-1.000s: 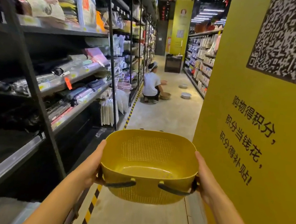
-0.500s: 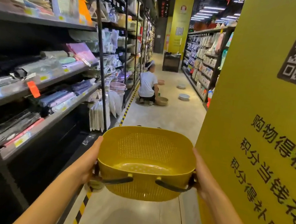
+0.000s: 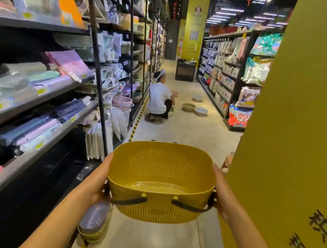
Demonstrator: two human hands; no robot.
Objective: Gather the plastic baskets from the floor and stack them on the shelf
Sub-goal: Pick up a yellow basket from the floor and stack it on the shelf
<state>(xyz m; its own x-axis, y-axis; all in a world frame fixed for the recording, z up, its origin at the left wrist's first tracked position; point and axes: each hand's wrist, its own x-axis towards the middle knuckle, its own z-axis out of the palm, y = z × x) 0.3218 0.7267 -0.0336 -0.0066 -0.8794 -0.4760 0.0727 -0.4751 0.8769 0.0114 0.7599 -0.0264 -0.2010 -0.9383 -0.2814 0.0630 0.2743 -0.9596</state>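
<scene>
I carry a yellow perforated plastic basket point(image 3: 160, 182) with dark handles in front of me at waist height, above the aisle floor. My left hand point(image 3: 98, 179) grips its left side and my right hand point(image 3: 221, 194) grips its right side. A small stack of baskets point(image 3: 95, 221), a pale purple one on top of yellow ones, stands on the floor just below my left hand by the shelf base. Further down the aisle lie a tan basin point(image 3: 188, 107), a grey basin point(image 3: 201, 111) and another pale one point(image 3: 198, 97).
Dark shelving point(image 3: 40, 98) full of goods lines the left side, with pink buckets point(image 3: 123, 102) at its foot. A yellow pillar point(image 3: 298, 138) stands close on my right. A person in white point(image 3: 159, 100) crouches mid-aisle. More shelves point(image 3: 224, 77) run along the right.
I have moved forward along the aisle with the basket held the same way. The stack of baskets on the floor has come into view under my left hand.
</scene>
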